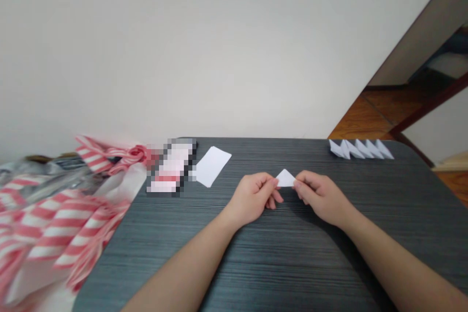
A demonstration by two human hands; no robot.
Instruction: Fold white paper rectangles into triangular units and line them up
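A small white folded paper triangle (285, 178) is held over the dark grey table (256, 263) near its middle. My left hand (256, 197) pinches its left corner with fingers curled. My right hand (318, 197) pinches its right corner the same way. Both forearms reach in from the bottom edge.
A flat white paper slip (212, 165) lies at the back of the table, beside a blurred-out patch (171, 168). A row of several folded paper triangles (360, 149) sits at the back right corner. Red-and-white striped bags (58, 224) crowd the left. A pale wall stands behind.
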